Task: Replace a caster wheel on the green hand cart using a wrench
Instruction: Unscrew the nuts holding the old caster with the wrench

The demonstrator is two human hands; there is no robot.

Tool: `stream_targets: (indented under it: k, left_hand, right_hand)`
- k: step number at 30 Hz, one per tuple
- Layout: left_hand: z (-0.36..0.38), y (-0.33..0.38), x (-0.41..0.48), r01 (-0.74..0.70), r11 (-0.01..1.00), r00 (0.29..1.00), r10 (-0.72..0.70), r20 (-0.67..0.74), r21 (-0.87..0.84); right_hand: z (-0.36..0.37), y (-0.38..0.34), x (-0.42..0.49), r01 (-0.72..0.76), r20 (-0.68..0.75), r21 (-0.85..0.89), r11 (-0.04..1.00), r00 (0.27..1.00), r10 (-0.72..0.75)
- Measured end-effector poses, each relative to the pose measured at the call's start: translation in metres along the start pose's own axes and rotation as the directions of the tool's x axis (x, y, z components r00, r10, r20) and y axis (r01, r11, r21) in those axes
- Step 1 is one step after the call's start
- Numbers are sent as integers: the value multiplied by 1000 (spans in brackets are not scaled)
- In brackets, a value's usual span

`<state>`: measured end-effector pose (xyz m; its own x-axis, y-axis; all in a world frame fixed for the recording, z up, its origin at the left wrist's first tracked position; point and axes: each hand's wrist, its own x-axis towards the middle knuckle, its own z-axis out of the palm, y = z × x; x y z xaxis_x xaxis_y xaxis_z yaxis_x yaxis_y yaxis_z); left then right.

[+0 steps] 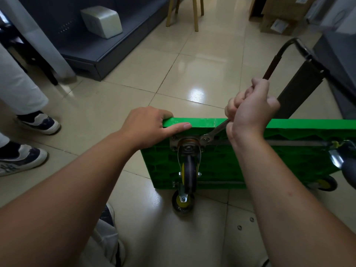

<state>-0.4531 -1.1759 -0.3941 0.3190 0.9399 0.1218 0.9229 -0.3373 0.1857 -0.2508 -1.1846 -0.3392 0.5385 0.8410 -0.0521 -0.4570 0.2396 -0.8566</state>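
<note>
The green hand cart point(289, 160) stands tipped on its long edge on the tiled floor point(134, 74), ribbed underside facing the camera. The left hand point(148, 126) clamps the top left corner, fingers hooked over the upper edge, thumb flat along the face. The right hand point(248, 110) is a tight fist round the wrench point(217, 130), whose handle crosses the cart's top edge. Its head sits on the bolt point(206, 139) at the upper right corner of the mounting plate point(173, 140). The caster wheel point(188, 170) hangs below that plate, just inside the cart's left edge. A lower wheel point(182, 202) touches the floor. Two small nuts point(239, 227) lie loose near the right forearm. Open tile ahead; a bystander's shoes point(38, 122) well off left.
</note>
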Motion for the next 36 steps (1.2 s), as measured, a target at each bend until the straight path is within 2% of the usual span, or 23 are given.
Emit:
stream_targets:
  k: [5,11,17,19,20,21,22,23,25,29,32,34,36]
  left_hand:
    - [-1,1,0,3,1000,1000,-2,-15,8]
    - [-2,4,-1,13,999,1000,-13,-5,41]
    - [-3,8,-1,76,997,997,-76,-5,-24]
    - [-5,10,-1,92,995,996,-92,0,-26]
    - [-9,12,-3,99,995,995,-99,4,-21]
    - [-13,13,-4,112,993,994,-111,17,-31]
    - [-17,16,-7,130,989,991,-128,40,-67]
    - [-20,18,-9,162,980,985,-154,71,-116]
    - [-26,21,-13,232,959,970,-217,106,-163]
    - [-25,20,-13,246,959,965,-231,122,-137]
    - [-26,20,-11,183,982,978,-176,115,-54]
    - [-23,17,-9,115,993,988,-117,96,23]
    - [-20,18,-9,100,995,991,-101,89,12]
  right_hand:
    - [1,3,-1,61,50,-84,995,997,-57]
    - [15,12,-4,250,204,-302,920,960,-194]
    - [13,13,-1,299,219,-376,877,948,-230]
    - [16,15,-5,340,291,-396,853,928,-234]
    - [21,21,-13,389,386,-415,822,894,-227]
    - [28,29,-27,473,518,-456,754,830,-208]
    - [36,39,-47,580,639,-499,645,748,-178]
    - [40,49,-66,661,706,-528,533,691,-158]
    - [43,62,-82,718,720,-555,420,667,-189]
    - [39,63,-73,717,728,-540,441,661,-182]
    - [43,54,-70,704,737,-540,462,660,-144]
    - [39,44,-58,634,721,-524,569,686,-101]
    - [32,36,-49,557,735,-479,679,677,-36]
